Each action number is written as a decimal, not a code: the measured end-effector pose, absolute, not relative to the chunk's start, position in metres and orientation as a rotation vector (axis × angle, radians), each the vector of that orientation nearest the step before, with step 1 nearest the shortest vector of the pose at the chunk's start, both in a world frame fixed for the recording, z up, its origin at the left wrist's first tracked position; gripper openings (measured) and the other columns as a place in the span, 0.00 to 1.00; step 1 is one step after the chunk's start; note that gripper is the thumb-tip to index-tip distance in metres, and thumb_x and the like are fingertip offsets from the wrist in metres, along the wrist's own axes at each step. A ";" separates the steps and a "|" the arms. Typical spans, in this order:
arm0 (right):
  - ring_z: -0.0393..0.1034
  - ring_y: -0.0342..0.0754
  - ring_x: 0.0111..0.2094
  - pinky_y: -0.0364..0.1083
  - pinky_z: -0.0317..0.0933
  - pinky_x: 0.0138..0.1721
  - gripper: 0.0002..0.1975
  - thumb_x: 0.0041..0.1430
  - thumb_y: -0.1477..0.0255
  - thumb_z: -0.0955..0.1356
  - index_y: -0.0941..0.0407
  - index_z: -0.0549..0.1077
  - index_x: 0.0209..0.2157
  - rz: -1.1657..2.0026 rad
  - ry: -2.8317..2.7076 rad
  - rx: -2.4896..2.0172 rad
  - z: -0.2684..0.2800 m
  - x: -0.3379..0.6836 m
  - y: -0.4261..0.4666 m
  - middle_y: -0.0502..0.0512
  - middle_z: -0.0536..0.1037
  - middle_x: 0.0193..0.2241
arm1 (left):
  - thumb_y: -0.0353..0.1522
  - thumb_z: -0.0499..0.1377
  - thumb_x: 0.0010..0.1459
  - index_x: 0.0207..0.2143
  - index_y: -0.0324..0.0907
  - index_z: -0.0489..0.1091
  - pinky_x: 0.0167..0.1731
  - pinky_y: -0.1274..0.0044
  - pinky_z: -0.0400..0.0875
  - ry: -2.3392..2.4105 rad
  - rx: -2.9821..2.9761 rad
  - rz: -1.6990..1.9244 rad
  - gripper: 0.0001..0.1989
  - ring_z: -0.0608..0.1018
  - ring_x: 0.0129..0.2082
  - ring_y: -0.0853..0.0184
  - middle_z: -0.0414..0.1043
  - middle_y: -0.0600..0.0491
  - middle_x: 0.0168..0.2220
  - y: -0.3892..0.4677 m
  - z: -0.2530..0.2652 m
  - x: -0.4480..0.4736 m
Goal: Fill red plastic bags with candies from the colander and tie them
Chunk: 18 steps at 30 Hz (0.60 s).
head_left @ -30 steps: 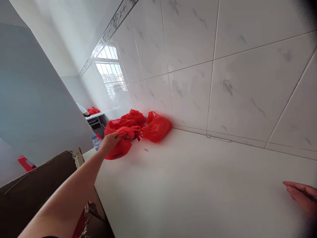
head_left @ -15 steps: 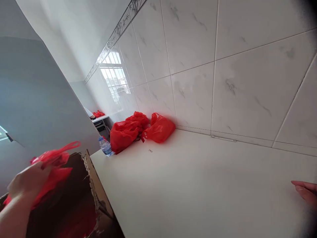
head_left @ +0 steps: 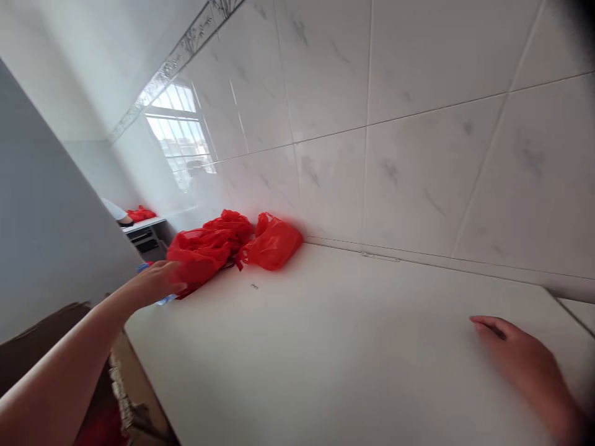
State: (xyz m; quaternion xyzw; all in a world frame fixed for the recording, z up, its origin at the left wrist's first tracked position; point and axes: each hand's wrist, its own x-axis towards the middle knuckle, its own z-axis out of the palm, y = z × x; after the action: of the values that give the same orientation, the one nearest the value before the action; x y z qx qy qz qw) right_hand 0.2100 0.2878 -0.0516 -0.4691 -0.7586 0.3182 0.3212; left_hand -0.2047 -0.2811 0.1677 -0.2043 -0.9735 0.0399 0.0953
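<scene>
My left hand [head_left: 158, 282] reaches over to the red plastic bags at the left of the white tabletop [head_left: 325, 347]. Its fingers point at the crumpled red plastic bag [head_left: 204, 244], thumb apart from them; blur hides whether they touch it. Close beside that bag sits a second red plastic bag [head_left: 274, 244]. Over the right part of the tabletop hovers my right hand [head_left: 520, 356], thumb and fingertips drawn together with nothing visible in them. Under my left forearm stands an open cardboard box [head_left: 134, 390] with something red low inside.
Behind my left hand a clear plastic bottle [head_left: 166, 300] is mostly hidden. A small clip-like item [head_left: 254, 286] and a thin strip [head_left: 380, 256] lie on the tabletop. The tiled wall [head_left: 325, 186] bounds the back. Further off, a person's arm [head_left: 118, 214] rests by more red bags [head_left: 141, 214].
My left hand has let go of the red plastic bag it held over the box and moved right to the bags on the tabletop. My right hand has come further into view.
</scene>
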 end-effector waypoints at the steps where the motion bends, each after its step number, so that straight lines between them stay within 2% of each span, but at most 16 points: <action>1: 0.71 0.55 0.34 0.53 0.59 0.35 0.09 0.48 0.61 0.64 0.45 0.75 0.30 0.835 -2.012 -1.238 -0.044 0.209 0.282 0.60 0.78 0.38 | 0.38 0.59 0.52 0.54 0.38 0.63 0.51 0.71 0.60 -2.854 -0.757 0.075 0.27 0.69 0.54 0.57 0.67 0.45 0.55 -0.246 0.166 -0.204; 4: 0.71 0.54 0.37 0.51 0.62 0.38 0.12 0.49 0.62 0.63 0.50 0.75 0.32 0.834 -2.011 -1.239 -0.026 0.205 0.266 0.57 0.78 0.37 | 0.39 0.57 0.55 0.56 0.41 0.63 0.51 0.69 0.62 -2.718 -1.232 -0.085 0.26 0.72 0.49 0.58 0.69 0.47 0.54 -0.134 0.147 -0.178; 9: 0.72 0.52 0.40 0.48 0.62 0.42 0.13 0.51 0.65 0.61 0.53 0.74 0.34 0.841 -1.990 -1.169 -0.020 0.204 0.256 0.54 0.78 0.38 | 0.37 0.54 0.59 0.50 0.49 0.69 0.49 0.74 0.67 -2.387 -1.997 -0.339 0.16 0.75 0.47 0.63 0.73 0.52 0.50 0.027 0.076 -0.060; 11: 0.72 0.49 0.40 0.46 0.63 0.42 0.13 0.53 0.67 0.61 0.53 0.74 0.35 0.829 -1.992 -1.163 -0.020 0.204 0.255 0.52 0.78 0.38 | 0.37 0.54 0.59 0.50 0.51 0.69 0.50 0.74 0.67 -2.271 -2.183 -0.428 0.16 0.73 0.51 0.64 0.70 0.53 0.54 0.066 0.046 -0.010; 13: 0.71 0.48 0.40 0.45 0.62 0.43 0.12 0.54 0.69 0.61 0.53 0.74 0.36 0.815 -1.995 -1.157 -0.020 0.203 0.254 0.51 0.78 0.38 | 0.37 0.56 0.58 0.54 0.49 0.66 0.56 0.65 0.62 -2.225 -2.258 -0.502 0.21 0.65 0.59 0.58 0.61 0.49 0.61 0.087 0.021 0.025; 15: 0.71 0.47 0.40 0.44 0.62 0.43 0.12 0.54 0.71 0.61 0.53 0.75 0.36 0.795 -1.996 -1.162 -0.019 0.200 0.254 0.50 0.78 0.37 | 0.38 0.56 0.57 0.57 0.49 0.63 0.59 0.56 0.54 -2.248 -2.301 -0.538 0.24 0.59 0.63 0.53 0.56 0.48 0.64 0.095 0.005 0.039; 18: 0.72 0.46 0.38 0.43 0.62 0.41 0.11 0.55 0.73 0.62 0.52 0.75 0.34 0.761 -1.993 -1.194 -0.016 0.195 0.254 0.48 0.79 0.36 | 0.38 0.55 0.58 0.56 0.50 0.64 0.61 0.55 0.50 -2.261 -2.345 -0.545 0.23 0.57 0.64 0.54 0.55 0.50 0.64 0.096 -0.010 0.030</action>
State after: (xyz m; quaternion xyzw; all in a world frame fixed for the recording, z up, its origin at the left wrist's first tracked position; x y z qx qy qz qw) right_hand 0.1947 0.2543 -0.0165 -0.4591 -0.7662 0.2925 0.3415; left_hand 0.0302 0.0956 -0.0096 -0.7077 -0.6824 -0.1644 -0.0805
